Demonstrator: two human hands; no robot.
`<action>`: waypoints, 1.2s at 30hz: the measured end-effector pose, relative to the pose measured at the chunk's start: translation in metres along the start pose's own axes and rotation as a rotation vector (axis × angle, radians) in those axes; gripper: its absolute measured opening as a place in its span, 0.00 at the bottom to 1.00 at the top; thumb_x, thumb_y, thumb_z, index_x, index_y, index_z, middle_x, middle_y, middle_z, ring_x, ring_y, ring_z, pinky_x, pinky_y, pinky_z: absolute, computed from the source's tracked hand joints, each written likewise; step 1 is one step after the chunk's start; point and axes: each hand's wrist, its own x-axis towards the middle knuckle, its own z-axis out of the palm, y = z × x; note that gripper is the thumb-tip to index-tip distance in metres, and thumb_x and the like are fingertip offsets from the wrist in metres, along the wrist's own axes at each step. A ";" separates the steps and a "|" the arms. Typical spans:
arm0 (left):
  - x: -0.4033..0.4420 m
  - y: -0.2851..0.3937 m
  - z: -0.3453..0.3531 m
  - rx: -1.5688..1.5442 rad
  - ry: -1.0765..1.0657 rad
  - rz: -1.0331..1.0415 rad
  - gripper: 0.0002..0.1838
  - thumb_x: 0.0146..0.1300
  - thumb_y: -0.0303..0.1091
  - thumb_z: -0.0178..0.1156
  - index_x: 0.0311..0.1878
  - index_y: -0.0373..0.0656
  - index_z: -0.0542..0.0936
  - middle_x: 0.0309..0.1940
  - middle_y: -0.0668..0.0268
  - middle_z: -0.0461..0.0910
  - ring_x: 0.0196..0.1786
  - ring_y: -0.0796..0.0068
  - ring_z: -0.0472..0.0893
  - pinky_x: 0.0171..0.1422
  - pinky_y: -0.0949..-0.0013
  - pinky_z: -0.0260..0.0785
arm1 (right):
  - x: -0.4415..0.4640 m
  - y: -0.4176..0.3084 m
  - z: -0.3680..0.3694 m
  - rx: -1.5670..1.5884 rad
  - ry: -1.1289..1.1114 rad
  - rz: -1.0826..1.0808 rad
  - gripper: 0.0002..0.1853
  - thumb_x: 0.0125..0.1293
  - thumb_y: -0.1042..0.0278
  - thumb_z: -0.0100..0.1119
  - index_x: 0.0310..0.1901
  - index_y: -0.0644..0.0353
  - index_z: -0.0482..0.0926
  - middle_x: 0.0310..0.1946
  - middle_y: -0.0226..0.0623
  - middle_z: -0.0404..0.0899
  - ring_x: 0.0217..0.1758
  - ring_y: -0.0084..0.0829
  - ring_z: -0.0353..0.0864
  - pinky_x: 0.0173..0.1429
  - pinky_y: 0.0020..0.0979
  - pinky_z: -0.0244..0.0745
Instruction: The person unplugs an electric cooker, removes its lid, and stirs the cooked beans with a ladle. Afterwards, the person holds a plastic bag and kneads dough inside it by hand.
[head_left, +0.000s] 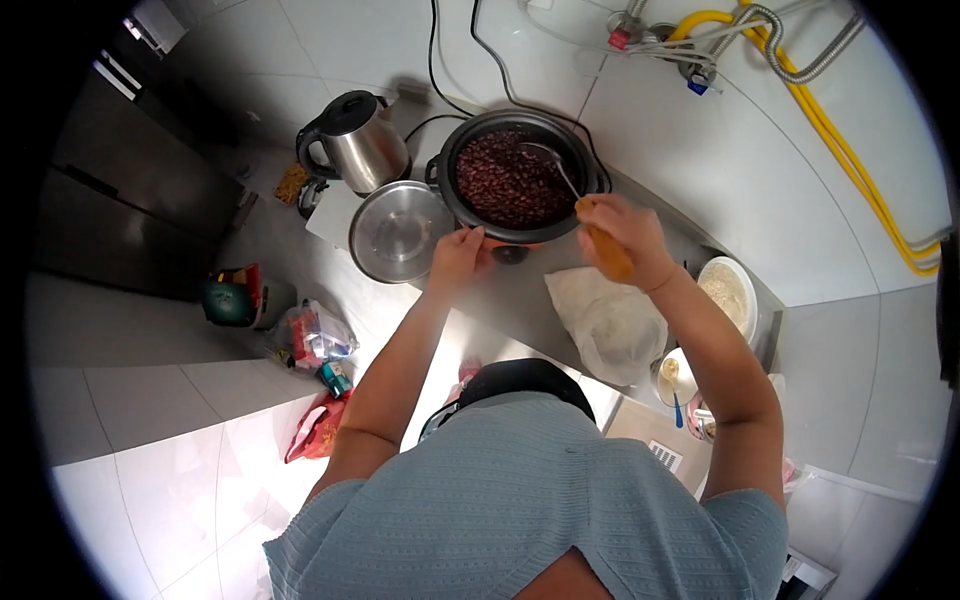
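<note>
A black electric pot [452, 200] stands on the counter by the wall, holding dark reddish-brown beans [505, 190]. My right hand [628, 238] is wrapped round the thick orange-yellow handle of a metal cooking spoon [567, 178]. The spoon's head rests among the beans at the pot's upper right, partly sunk, so its exact shape is hard to make out. At the pot's front left edge, my left hand [462, 257] is closed with its fingertips on the rim. A shallow, clear-looking round lid or metal basin [400, 232] lies just left of that hand.
Behind the basin stands a steel kettle [365, 150]. A crumpled white plastic bag [605, 320] lies in front of the pot. To the right are a white bowl of pale grains [728, 295] and a small bowl [676, 380] with a blue-handled spoon. Black cords hang behind the pot.
</note>
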 end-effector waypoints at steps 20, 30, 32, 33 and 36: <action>-0.003 0.018 -0.002 -0.025 -0.057 -0.056 0.15 0.66 0.41 0.53 0.33 0.37 0.80 0.19 0.66 0.77 0.17 0.83 0.68 0.18 0.78 0.54 | 0.011 0.047 -0.003 1.100 0.649 1.235 0.15 0.58 0.62 0.57 0.38 0.67 0.72 0.30 0.49 0.78 0.25 0.42 0.84 0.28 0.30 0.81; -0.008 0.019 -0.002 -0.038 -0.016 -0.107 0.16 0.66 0.43 0.55 0.31 0.40 0.79 0.19 0.66 0.78 0.17 0.83 0.69 0.19 0.79 0.54 | 0.012 0.039 -0.021 1.099 0.727 1.219 0.14 0.55 0.63 0.57 0.36 0.66 0.72 0.30 0.49 0.78 0.27 0.42 0.84 0.30 0.31 0.82; -0.009 0.019 -0.001 -0.055 -0.023 -0.099 0.15 0.66 0.43 0.54 0.31 0.40 0.78 0.20 0.66 0.78 0.17 0.83 0.69 0.20 0.79 0.54 | 0.012 0.040 -0.025 1.113 0.727 1.171 0.13 0.56 0.63 0.56 0.35 0.65 0.72 0.30 0.49 0.78 0.28 0.42 0.84 0.31 0.31 0.82; -0.010 0.019 0.000 -0.072 -0.029 -0.092 0.15 0.66 0.43 0.54 0.31 0.41 0.78 0.20 0.66 0.78 0.18 0.83 0.69 0.21 0.79 0.55 | 0.013 0.039 -0.027 1.112 0.728 1.169 0.13 0.56 0.63 0.56 0.35 0.65 0.72 0.30 0.49 0.78 0.28 0.42 0.84 0.31 0.31 0.82; -0.011 0.012 -0.001 -0.069 -0.056 -0.061 0.15 0.67 0.44 0.54 0.31 0.42 0.78 0.20 0.67 0.78 0.20 0.84 0.69 0.22 0.79 0.56 | 0.017 0.033 -0.032 1.100 0.738 1.117 0.13 0.57 0.63 0.56 0.35 0.66 0.72 0.31 0.49 0.78 0.29 0.42 0.85 0.33 0.32 0.82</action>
